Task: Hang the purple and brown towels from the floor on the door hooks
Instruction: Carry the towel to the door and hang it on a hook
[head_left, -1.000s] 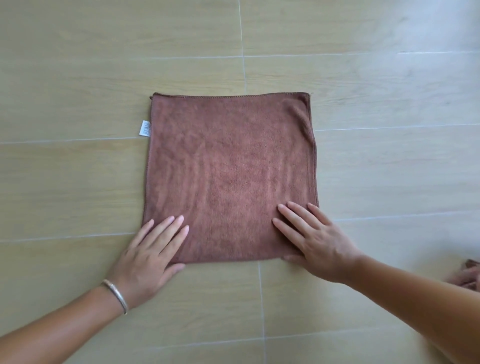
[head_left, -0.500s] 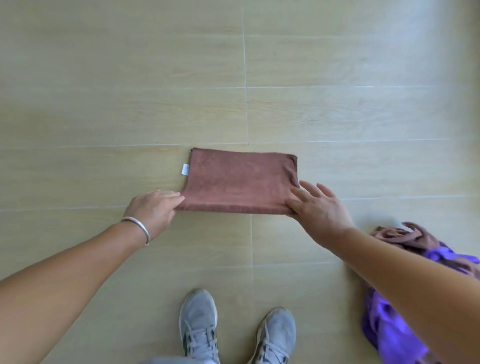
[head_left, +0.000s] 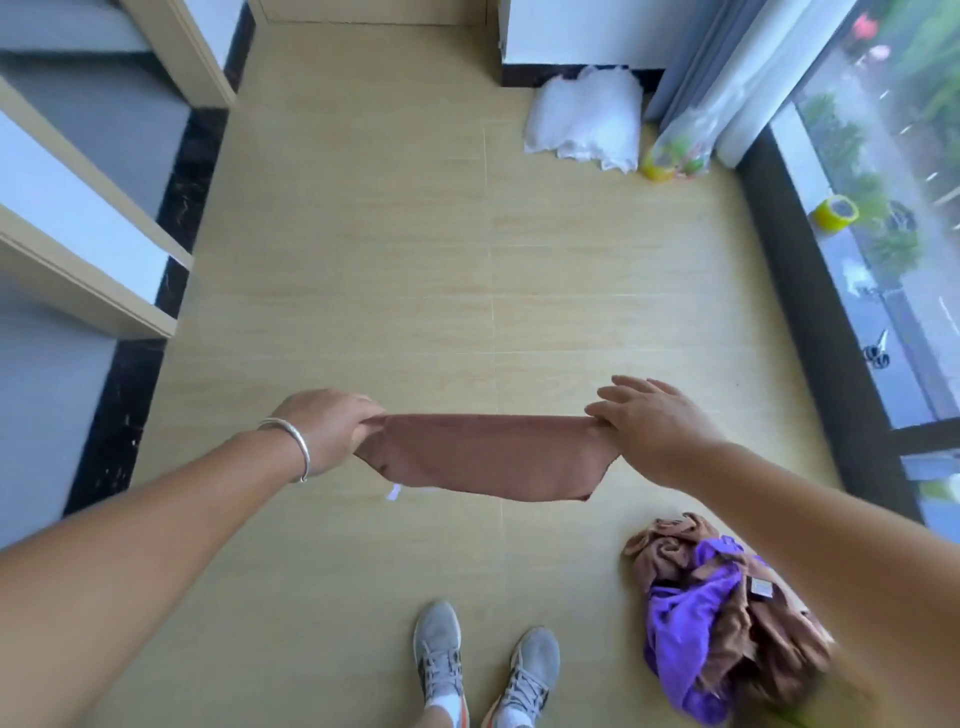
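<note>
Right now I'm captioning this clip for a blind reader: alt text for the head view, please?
Two hands, left hand and right hand, hold a folded brown towel stretched between them above a wooden floor. A pile of purple and brown towels lies by the person's grey shoes.

Bare forearms, a silver bangle (head_left: 291, 441) on the left wrist, grey lace-up trainers (head_left: 485, 660) with white socks

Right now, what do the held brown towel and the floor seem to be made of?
Brown towel: soft matte cloth, likely microfibre; it sags limply between the left hand and right hand. Floor: pale wood-look tile or laminate, judging by faint grain and thin joint lines.
</note>
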